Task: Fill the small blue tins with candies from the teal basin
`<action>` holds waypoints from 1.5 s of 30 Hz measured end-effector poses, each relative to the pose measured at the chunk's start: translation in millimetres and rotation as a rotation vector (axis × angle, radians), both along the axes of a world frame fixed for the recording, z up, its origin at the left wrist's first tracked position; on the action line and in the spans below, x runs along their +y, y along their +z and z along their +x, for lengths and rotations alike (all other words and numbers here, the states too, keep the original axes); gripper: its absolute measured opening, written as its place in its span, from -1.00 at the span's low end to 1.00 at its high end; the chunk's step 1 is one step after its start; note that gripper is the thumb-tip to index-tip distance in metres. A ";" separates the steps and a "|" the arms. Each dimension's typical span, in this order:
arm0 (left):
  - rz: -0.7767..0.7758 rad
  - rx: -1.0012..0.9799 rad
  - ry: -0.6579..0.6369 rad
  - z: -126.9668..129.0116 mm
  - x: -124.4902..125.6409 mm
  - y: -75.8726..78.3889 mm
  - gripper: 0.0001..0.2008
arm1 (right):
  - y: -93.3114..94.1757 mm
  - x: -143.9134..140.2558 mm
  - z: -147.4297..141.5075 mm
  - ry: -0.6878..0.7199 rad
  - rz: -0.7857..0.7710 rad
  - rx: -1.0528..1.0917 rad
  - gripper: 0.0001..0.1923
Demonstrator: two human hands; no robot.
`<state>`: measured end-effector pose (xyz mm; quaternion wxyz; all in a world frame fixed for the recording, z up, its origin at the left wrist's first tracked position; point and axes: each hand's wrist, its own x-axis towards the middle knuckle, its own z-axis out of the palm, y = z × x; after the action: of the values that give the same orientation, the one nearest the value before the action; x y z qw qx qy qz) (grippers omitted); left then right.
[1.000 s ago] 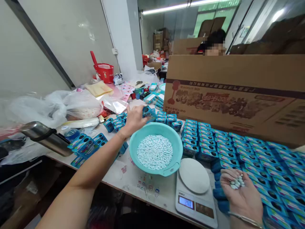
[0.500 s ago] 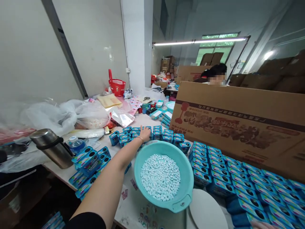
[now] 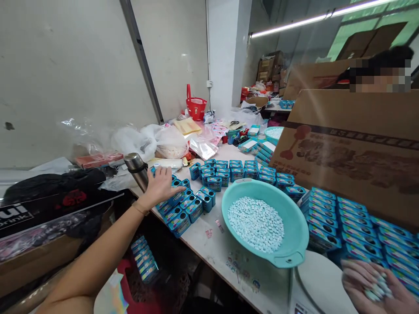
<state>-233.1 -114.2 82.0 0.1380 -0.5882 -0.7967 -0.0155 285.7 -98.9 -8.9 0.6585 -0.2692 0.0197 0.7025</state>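
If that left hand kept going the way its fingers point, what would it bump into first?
Probably the long white plastic-wrapped roll lying just past the fingertips of the left hand, with the steel flask close beside; depth is uncertain.

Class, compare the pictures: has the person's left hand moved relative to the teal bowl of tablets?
Yes. The left hand has swung leftward, away from the bowl, and now rests on the blue boxes beside the metal flask.

teal basin, white tablets, blue boxes, red basket.

One teal basin, one steel flask, perhaps sixty blue tins
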 end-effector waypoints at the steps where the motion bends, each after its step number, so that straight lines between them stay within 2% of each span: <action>1: -0.031 -0.022 0.034 -2.0 -6.8 -11.6 -0.12 | 13.7 -2.0 -15.8 0.024 -0.036 0.021 -0.75; 4: -0.030 -0.116 0.083 -3.5 -12.9 -41.3 -0.11 | 38.4 -7.5 -43.1 0.021 -0.073 0.047 -0.75; 7: 0.066 -0.210 0.094 -6.5 -12.1 -51.8 -0.19 | 36.1 -13.8 -37.5 0.003 -0.070 0.047 -0.76; 10: 0.156 -0.265 0.012 -2.8 -14.1 -39.1 -0.27 | 23.5 -21.0 -12.9 -0.031 -0.036 0.032 -0.77; 13: 0.312 -0.312 -0.239 27.4 -15.2 -8.3 -0.30 | 17.6 -30.8 10.0 -0.094 0.026 0.015 -0.74; 16: 0.391 -0.479 -0.594 92.8 -8.3 23.0 -0.31 | 19.5 -40.0 20.5 -0.113 0.140 0.023 -0.69; 18: 0.348 -0.615 -0.802 152.4 -0.8 31.8 -0.35 | 21.1 -44.1 23.1 -0.131 0.198 0.041 -0.69; 19: 0.294 -0.675 -0.894 184.8 2.8 30.6 -0.37 | 21.3 -45.9 24.6 -0.145 0.211 0.052 -0.71; 21: 0.156 -0.768 -1.056 249.9 8.6 16.9 -0.40 | 20.5 -51.0 30.0 -0.185 0.219 0.083 -0.73; 24: -0.047 -0.778 -1.206 332.0 15.3 -23.3 -0.38 | 16.0 -64.7 46.9 -0.249 0.254 0.094 -0.74; 26: -0.155 -0.722 -1.232 368.0 19.6 -52.8 -0.38 | 11.4 -77.2 61.8 -0.281 0.293 0.070 -0.73; 28: -0.236 -0.659 -1.203 388.2 24.0 -77.5 -0.42 | 6.8 -89.1 75.2 -0.324 0.307 0.066 -0.74; 30: -0.281 -0.630 -1.150 396.4 28.3 -95.0 -0.49 | 3.3 -96.9 83.9 -0.387 0.283 0.104 -0.76; 32: -0.294 -0.647 -1.124 397.3 31.7 -104.5 -0.53 | 1.5 -98.2 86.6 -0.437 0.240 0.154 -0.80; 35: -0.285 -0.734 -1.146 389.5 30.8 -103.8 -0.57 | 1.7 -89.7 82.4 -0.403 0.209 0.167 -0.80; 37: -0.265 -0.826 -1.169 375.8 23.1 -92.5 -0.58 | 2.7 -81.6 77.4 -0.344 0.221 0.149 -0.80; 40: -0.182 -0.994 -1.163 336.9 1.0 -63.3 -0.61 | 4.2 -72.7 71.8 -0.303 0.228 0.144 -0.79; 43: -0.133 -1.028 -1.042 280.5 -26.2 -38.2 -0.70 | 4.8 -68.4 69.7 -0.317 0.204 0.166 -0.80; 45: -0.167 -0.975 -0.940 240.3 -42.8 -36.1 -0.73 | 4.5 -65.9 69.4 -0.329 0.175 0.180 -0.80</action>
<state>7.1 -157.0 45.9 -0.3039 -0.8064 -0.4260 -0.2754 355.2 -164.8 -4.4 0.7808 -0.1400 0.0610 0.6058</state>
